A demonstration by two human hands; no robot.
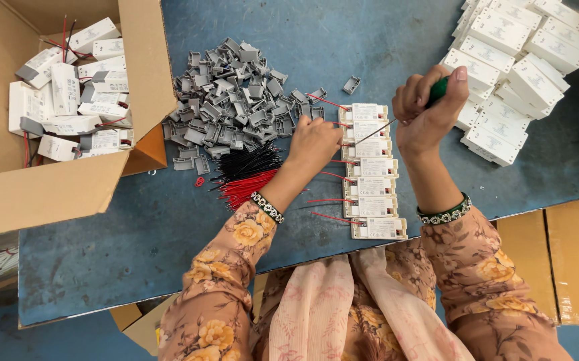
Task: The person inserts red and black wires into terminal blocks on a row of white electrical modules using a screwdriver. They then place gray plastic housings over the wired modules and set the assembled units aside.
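Blue tabletop (pixel 169 227): right hand (pixel 428 110) grips green-handled screwdriver (pixel 396 120), left hand (pixel 313 142) pins white driver-module row (pixel 371 170); top ones wired, grey cap pile (pixel 232 93) looks unused.

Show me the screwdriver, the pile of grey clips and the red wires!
screwdriver (pixel 438 88), head view, on its green handle.
pile of grey clips (pixel 232 93), head view, middle of the heap.
red wires (pixel 249 187), head view, on the bundle.

Matt white plastic modules (pixel 371 168), grey plastic clips (pixel 232 93), brown cardboard box (pixel 48 190), worn blue tabletop (pixel 169 234)
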